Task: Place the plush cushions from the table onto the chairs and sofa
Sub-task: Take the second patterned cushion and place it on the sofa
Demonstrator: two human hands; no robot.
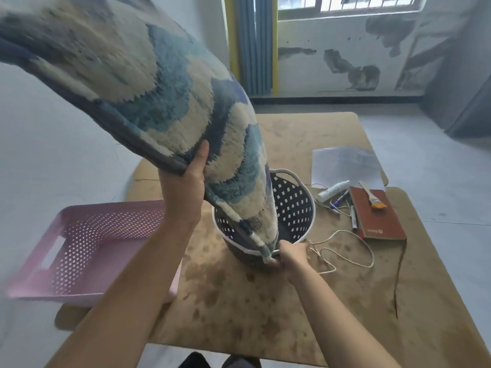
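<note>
A large plush cushion (138, 83), patterned in blue and cream, is lifted above the table (265, 301) and fills the upper left of the head view. My left hand (186, 187) grips its near edge from below, thumb up on the pile. My right hand (291, 257) pinches the cushion's lowest corner at the front rim of a round dark perforated basket (295, 205). The cushion's lower end hangs into that basket. No chair or sofa is in view.
A pink perforated crate (87, 248) sits at the table's left edge. To the right lie a brown notebook (377, 216) with a small brush (372, 195) on it, pens, a white tube (332, 191), a paper sheet (345, 166) and a white cable (345, 251).
</note>
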